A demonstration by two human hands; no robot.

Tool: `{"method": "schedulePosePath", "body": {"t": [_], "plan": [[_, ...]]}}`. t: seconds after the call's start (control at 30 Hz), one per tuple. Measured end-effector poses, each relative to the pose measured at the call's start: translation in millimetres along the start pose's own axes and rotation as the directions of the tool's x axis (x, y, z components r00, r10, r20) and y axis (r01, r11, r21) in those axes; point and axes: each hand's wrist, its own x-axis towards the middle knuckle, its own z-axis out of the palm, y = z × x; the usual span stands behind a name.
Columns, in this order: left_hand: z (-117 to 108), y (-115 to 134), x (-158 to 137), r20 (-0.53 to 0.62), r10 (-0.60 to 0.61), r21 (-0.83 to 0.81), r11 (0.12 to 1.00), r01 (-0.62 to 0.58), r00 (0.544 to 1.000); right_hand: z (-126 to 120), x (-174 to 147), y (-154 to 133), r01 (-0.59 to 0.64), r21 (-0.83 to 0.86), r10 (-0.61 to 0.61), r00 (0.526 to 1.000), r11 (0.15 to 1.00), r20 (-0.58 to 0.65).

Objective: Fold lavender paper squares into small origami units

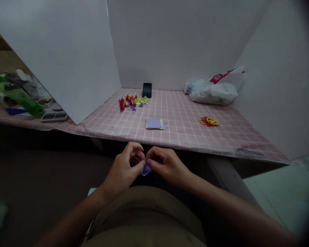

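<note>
My left hand (125, 169) and my right hand (167, 166) meet below the table's front edge, over my lap. Both pinch a small folded piece of purple paper (146, 169) between thumbs and fingertips; most of the paper is hidden by the fingers. On the pink checked tablecloth (185, 128) in front of me lies a small stack of paper squares (154, 124), purple on top with a yellow edge showing. Farther back sits a pile of several small folded paper pieces (133, 101) in red, orange, yellow and purple.
A black phone (147, 90) stands against the white backboard. A white plastic bag (213, 88) lies at the back right, a red and yellow paper cutout (208, 121) in front of it. Left of the white divider are a green bottle (22, 97) and a calculator (54, 116).
</note>
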Motion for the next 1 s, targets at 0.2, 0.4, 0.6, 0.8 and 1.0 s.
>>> {"method": "schedulePosePath", "body": {"t": [0.2, 0.4, 0.6, 0.8, 1.0], "plan": [[-2, -2, 3, 0.078, -0.064, -0.045, 0.997, 0.068, 0.995, 1, 0, 1, -0.006, -0.010, 0.006, 1.000, 1.000, -0.019], [-3, -2, 6, 0.122, -0.075, -0.038, 0.996, 0.080, 0.990, -5, 2, 2, 0.020, -0.027, -0.018, 0.998, 0.999, 0.068], [-1, -5, 10, 0.163, -0.080, -0.076, 0.993, 0.093, 0.983, -7, 3, 8, 0.099, -0.116, -0.085, 0.990, 0.988, 0.114], [-7, -5, 17, 0.321, -0.141, -0.016, 0.988, 0.155, 0.937, -6, 3, 10, 0.138, -0.191, -0.113, 0.984, 0.972, 0.139], [-9, -5, 22, 0.391, -0.153, 0.048, 0.988, 0.145, 0.908, -7, 4, 10, 0.142, -0.188, -0.121, 0.986, 0.972, 0.119]]}}
